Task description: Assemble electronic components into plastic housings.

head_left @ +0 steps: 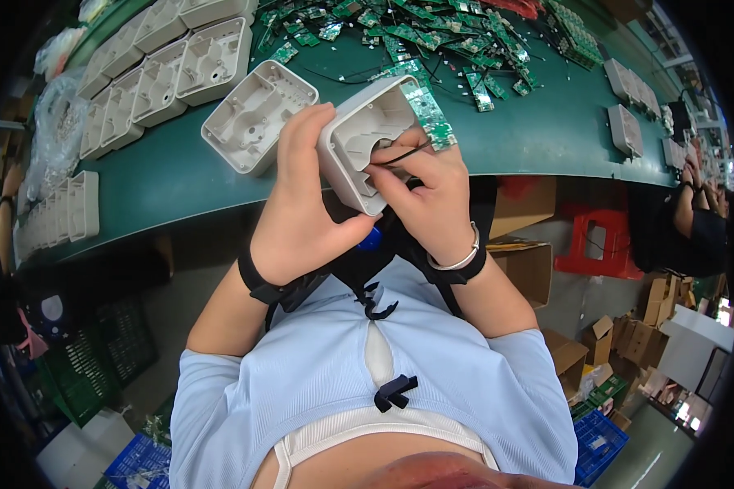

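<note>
Tilting between both hands (302,200), open pale box (357,151)

An open pale-grey rectangular plastic box (340,167) sits between the bare left hand (302,212), at its left side, and the bare right hand (428,191), whose fingers reach inside with a thin black wire (405,155). A long green circuit board (428,114) is at its right rim. Left of it, a second pale-grey plastic box (257,122) rests on the flat green table (538,134); rows of pale-grey plastic boxes (148,85) stand farther left. Behind lies a heap of green circuit boards (457,41).
</note>
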